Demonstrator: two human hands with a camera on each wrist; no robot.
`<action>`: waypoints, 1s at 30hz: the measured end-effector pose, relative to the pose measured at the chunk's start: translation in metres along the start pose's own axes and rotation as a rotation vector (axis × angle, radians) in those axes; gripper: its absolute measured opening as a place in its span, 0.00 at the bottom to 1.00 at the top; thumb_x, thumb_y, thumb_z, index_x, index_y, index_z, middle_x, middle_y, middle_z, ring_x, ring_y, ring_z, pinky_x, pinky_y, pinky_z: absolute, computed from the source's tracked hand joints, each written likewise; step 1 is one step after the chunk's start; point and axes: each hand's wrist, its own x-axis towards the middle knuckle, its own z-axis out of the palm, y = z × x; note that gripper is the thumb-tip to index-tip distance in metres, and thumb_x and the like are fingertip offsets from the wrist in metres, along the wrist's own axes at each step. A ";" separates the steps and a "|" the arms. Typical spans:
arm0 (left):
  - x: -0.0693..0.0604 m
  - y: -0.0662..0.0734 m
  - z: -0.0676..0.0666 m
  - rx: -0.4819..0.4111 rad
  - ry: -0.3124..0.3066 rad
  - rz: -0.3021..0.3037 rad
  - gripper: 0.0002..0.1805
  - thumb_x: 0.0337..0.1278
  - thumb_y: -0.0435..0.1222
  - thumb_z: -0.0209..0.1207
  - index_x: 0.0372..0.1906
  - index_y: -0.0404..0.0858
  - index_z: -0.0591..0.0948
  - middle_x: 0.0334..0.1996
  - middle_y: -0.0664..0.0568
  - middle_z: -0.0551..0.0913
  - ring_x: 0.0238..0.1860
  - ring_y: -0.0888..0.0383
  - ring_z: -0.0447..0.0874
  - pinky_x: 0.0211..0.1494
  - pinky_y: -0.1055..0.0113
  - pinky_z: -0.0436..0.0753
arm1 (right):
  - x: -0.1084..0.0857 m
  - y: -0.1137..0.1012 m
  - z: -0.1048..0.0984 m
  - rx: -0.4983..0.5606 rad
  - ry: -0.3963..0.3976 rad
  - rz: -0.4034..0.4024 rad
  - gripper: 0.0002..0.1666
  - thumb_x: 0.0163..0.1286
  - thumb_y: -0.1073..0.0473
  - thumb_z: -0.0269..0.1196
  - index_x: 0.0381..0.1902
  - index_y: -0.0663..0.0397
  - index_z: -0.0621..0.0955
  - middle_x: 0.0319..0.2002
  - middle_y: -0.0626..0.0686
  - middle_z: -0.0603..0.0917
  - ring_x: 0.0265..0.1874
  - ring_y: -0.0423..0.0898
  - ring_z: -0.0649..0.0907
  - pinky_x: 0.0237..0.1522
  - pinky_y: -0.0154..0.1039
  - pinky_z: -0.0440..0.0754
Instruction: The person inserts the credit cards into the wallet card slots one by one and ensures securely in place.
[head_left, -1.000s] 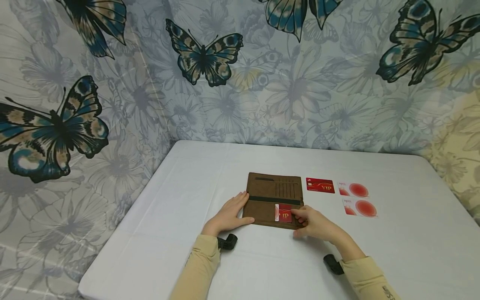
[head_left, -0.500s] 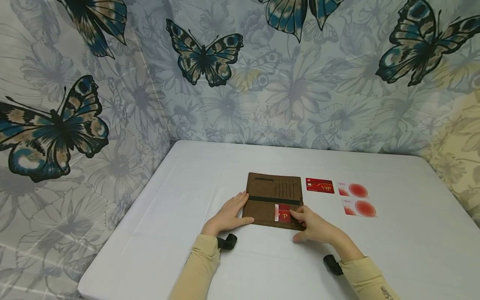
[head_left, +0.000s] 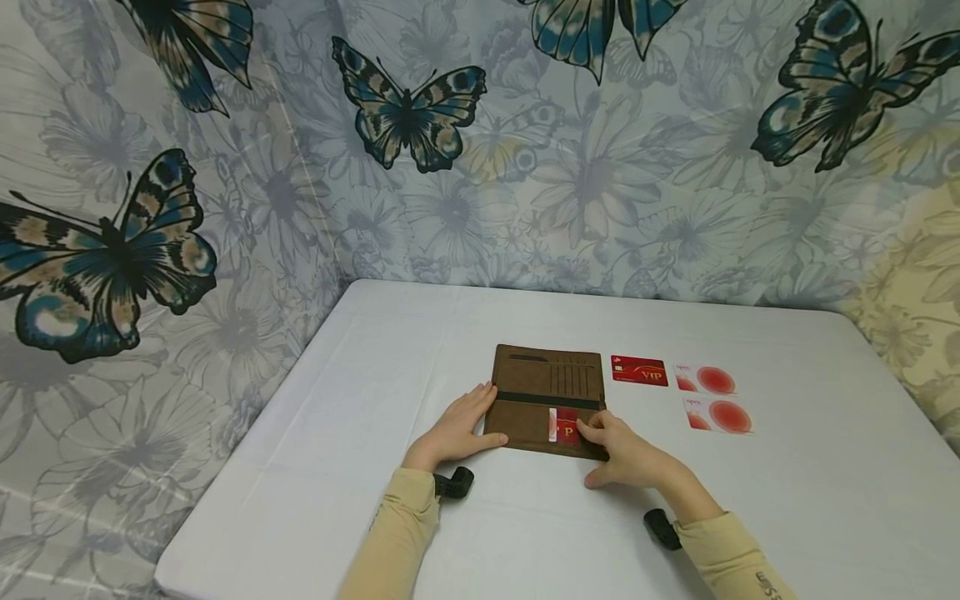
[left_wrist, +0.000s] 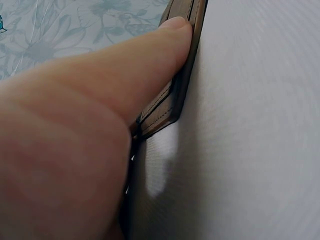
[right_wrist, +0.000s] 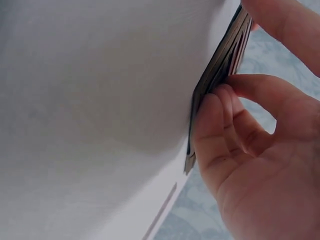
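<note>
A brown wallet [head_left: 543, 375] lies unfolded flat on the table, a dark strip across its middle. My left hand [head_left: 452, 427] rests at its left edge, fingers straight, with the thumb on the lower panel, as the left wrist view [left_wrist: 170, 45] of the thumb also shows. Partly inside the lower panel's pocket is a red card [head_left: 567, 432], with a white strip at its left. My right hand [head_left: 626, 450] has its curled fingers [right_wrist: 212, 117] at the card's right end and the wallet's right edge. These fingers hide that end of the card.
Right of the wallet lies a red VIP card [head_left: 639, 371]. Beyond it are two pale cards with red circles, an upper card [head_left: 716, 381] and a lower card [head_left: 730, 417]. The white table [head_left: 315, 467] meets a butterfly-patterned backdrop [head_left: 600, 167] at the back.
The red card has slid slightly left with my right fingers, and less of its lettering shows. My left hand keeps its place on the wallet.
</note>
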 end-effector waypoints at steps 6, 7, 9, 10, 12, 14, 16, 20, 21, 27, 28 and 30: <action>0.000 0.000 0.000 0.007 -0.007 -0.003 0.46 0.59 0.56 0.54 0.72 0.34 0.49 0.72 0.46 0.44 0.71 0.55 0.38 0.70 0.58 0.43 | 0.000 -0.001 0.001 -0.007 -0.008 0.014 0.50 0.44 0.58 0.76 0.62 0.73 0.66 0.44 0.54 0.67 0.43 0.50 0.66 0.45 0.46 0.73; 0.000 0.001 0.000 0.007 -0.007 -0.005 0.46 0.59 0.56 0.54 0.72 0.35 0.49 0.72 0.47 0.45 0.71 0.55 0.38 0.70 0.58 0.43 | 0.001 -0.001 0.001 -0.011 -0.011 0.013 0.50 0.44 0.58 0.76 0.62 0.72 0.66 0.44 0.54 0.67 0.44 0.50 0.66 0.45 0.46 0.73; 0.000 0.001 -0.001 0.012 -0.012 -0.008 0.46 0.59 0.56 0.53 0.72 0.35 0.48 0.72 0.48 0.44 0.71 0.56 0.37 0.70 0.59 0.42 | 0.001 0.000 0.001 -0.019 -0.016 0.010 0.51 0.44 0.58 0.76 0.62 0.72 0.66 0.45 0.55 0.67 0.44 0.50 0.66 0.46 0.47 0.73; -0.001 0.001 -0.001 0.011 -0.010 -0.007 0.46 0.59 0.56 0.53 0.72 0.35 0.49 0.72 0.48 0.44 0.71 0.55 0.38 0.70 0.59 0.42 | 0.001 0.000 0.001 -0.020 -0.019 0.007 0.51 0.44 0.57 0.76 0.62 0.72 0.66 0.45 0.55 0.67 0.45 0.50 0.66 0.46 0.47 0.73; -0.001 0.002 -0.002 0.002 -0.007 -0.005 0.46 0.59 0.55 0.54 0.72 0.35 0.49 0.72 0.47 0.44 0.71 0.55 0.38 0.70 0.59 0.43 | 0.001 0.001 0.000 -0.016 -0.026 0.003 0.51 0.44 0.56 0.76 0.63 0.72 0.66 0.46 0.55 0.66 0.45 0.51 0.66 0.46 0.47 0.72; -0.001 0.002 -0.002 0.006 -0.010 -0.008 0.46 0.59 0.56 0.53 0.72 0.35 0.48 0.72 0.47 0.44 0.71 0.55 0.38 0.70 0.59 0.42 | 0.001 0.003 0.000 -0.004 -0.031 0.003 0.52 0.44 0.56 0.76 0.63 0.71 0.65 0.46 0.55 0.66 0.46 0.51 0.66 0.46 0.47 0.72; -0.001 0.001 -0.002 0.009 -0.010 -0.011 0.46 0.59 0.56 0.53 0.72 0.35 0.48 0.72 0.47 0.44 0.71 0.55 0.38 0.70 0.59 0.42 | 0.001 0.005 0.000 0.011 -0.037 0.004 0.52 0.44 0.54 0.76 0.64 0.71 0.65 0.46 0.54 0.66 0.46 0.51 0.65 0.46 0.47 0.72; -0.001 0.000 -0.001 0.014 -0.009 -0.011 0.46 0.59 0.56 0.53 0.72 0.35 0.48 0.72 0.48 0.44 0.71 0.55 0.38 0.70 0.59 0.42 | 0.001 0.009 0.000 0.047 -0.046 -0.002 0.53 0.45 0.54 0.75 0.64 0.70 0.64 0.45 0.53 0.65 0.46 0.51 0.65 0.47 0.46 0.71; -0.001 0.000 0.000 0.014 -0.008 -0.011 0.46 0.59 0.56 0.53 0.72 0.35 0.49 0.72 0.48 0.44 0.71 0.55 0.38 0.70 0.59 0.42 | 0.001 0.009 0.000 0.058 -0.049 -0.004 0.53 0.45 0.53 0.75 0.65 0.70 0.64 0.45 0.53 0.64 0.46 0.51 0.64 0.47 0.46 0.70; 0.000 -0.001 0.001 0.012 -0.005 -0.013 0.46 0.59 0.57 0.53 0.72 0.36 0.49 0.72 0.48 0.44 0.71 0.56 0.38 0.70 0.59 0.42 | 0.000 0.013 -0.001 0.145 -0.073 0.020 0.54 0.46 0.53 0.75 0.66 0.68 0.63 0.46 0.53 0.63 0.47 0.52 0.63 0.46 0.46 0.69; 0.000 -0.001 0.001 0.011 -0.005 -0.012 0.46 0.59 0.57 0.53 0.72 0.36 0.49 0.72 0.48 0.44 0.71 0.56 0.38 0.70 0.59 0.42 | 0.000 0.014 -0.001 0.157 -0.077 0.025 0.54 0.46 0.53 0.75 0.66 0.67 0.62 0.46 0.53 0.62 0.47 0.52 0.63 0.45 0.45 0.69; 0.001 -0.001 0.001 0.012 -0.005 -0.012 0.46 0.59 0.57 0.53 0.72 0.36 0.49 0.72 0.48 0.44 0.71 0.56 0.38 0.70 0.59 0.42 | 0.000 0.014 -0.001 0.178 -0.083 0.033 0.54 0.46 0.53 0.75 0.67 0.66 0.62 0.45 0.53 0.62 0.48 0.52 0.63 0.44 0.44 0.68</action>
